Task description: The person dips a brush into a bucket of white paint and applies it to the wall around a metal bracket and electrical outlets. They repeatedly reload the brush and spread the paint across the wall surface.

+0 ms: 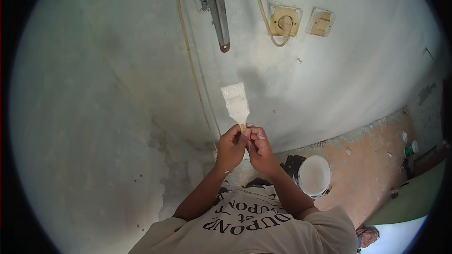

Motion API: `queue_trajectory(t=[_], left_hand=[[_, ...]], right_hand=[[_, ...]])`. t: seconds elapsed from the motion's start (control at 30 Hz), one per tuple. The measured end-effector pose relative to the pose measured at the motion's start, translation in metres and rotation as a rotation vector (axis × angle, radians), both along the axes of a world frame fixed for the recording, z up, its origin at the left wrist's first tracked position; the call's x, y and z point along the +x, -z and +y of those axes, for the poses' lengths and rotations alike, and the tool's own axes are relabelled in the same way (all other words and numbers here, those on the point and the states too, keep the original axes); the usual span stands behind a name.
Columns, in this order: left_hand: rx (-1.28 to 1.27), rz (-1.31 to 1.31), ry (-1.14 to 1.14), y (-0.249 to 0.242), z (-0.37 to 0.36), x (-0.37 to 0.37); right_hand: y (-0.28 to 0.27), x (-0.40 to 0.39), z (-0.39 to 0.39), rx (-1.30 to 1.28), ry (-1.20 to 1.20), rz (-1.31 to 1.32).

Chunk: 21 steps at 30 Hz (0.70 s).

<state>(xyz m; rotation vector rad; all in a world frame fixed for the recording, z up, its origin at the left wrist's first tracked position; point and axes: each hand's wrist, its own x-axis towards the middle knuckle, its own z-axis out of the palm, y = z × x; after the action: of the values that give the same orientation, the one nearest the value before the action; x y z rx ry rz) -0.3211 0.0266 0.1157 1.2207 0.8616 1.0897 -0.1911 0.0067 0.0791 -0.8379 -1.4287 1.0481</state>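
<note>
A paintbrush [236,103] coated in white paint points upward in front of the wall, bristles at the top. My left hand [231,146] is closed around its handle, thumb pressed along it. Close against it, my right hand [258,148] also pinches the handle, with white paint specks on its fingers. The lower part of the handle is hidden by my fingers. Below and to the right of my hands stands a bucket [314,176] whose inside looks white.
A socket with a plug [285,22], a switch [321,22], a hanging cable [192,61] and a metal bracket [216,14] are on the wall. A green-and-white container [411,148] lies on the orange-brown floor [365,164] at right.
</note>
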Motion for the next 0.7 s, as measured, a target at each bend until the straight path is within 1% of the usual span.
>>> queue_trajectory(t=[0.03, 0.07, 0.13, 0.17, 0.23, 0.27, 0.33, 0.37, 0.43, 0.5, 0.57, 0.7], left_hand=[[0.053, 0.024, -0.012, -0.003, 0.001, -0.001], [0.053, 0.024, -0.016, -0.005, 0.004, -0.001], [0.089, -0.194, -0.156, -0.007, 0.01, 0.0], [0.09, -0.194, -0.162, -0.009, 0.014, -0.003], [0.274, -0.104, -0.204, -0.012, 0.025, -0.014], [0.273, -0.1, -0.211, -0.019, 0.027, -0.018], [0.157, -0.128, -0.163, -0.039, 0.026, -0.023], [0.144, -0.123, -0.187, -0.044, 0.029, -0.022], [0.154, -0.103, -0.223, -0.055, 0.037, -0.02], [0.166, -0.086, -0.261, -0.064, 0.045, -0.017], [0.246, -0.09, -0.335, -0.072, 0.054, -0.013], [0.242, -0.095, -0.381, -0.102, 0.071, -0.003]], right_hand=[[-0.003, -0.001, 0.001, 0.027, 0.016, -0.032], [-0.008, -0.002, 0.001, 0.056, 0.032, -0.064], [-0.022, 0.002, -0.006, 0.021, -0.022, -0.012], [-0.026, 0.005, -0.008, -0.012, -0.067, 0.041], [-0.019, 0.017, -0.006, -0.047, -0.063, 0.047], [-0.015, 0.022, -0.004, -0.083, -0.054, 0.052], [-0.01, 0.029, -0.002, -0.096, -0.041, 0.064], [-0.008, 0.033, -0.001, -0.136, -0.038, 0.085], [-0.006, 0.036, 0.002, -0.178, -0.047, 0.108], [-0.005, 0.037, 0.006, -0.187, -0.065, 0.077], [-0.006, 0.039, 0.012, -0.194, -0.107, 0.087], [-0.005, 0.042, 0.025, -0.204, -0.195, 0.073]])
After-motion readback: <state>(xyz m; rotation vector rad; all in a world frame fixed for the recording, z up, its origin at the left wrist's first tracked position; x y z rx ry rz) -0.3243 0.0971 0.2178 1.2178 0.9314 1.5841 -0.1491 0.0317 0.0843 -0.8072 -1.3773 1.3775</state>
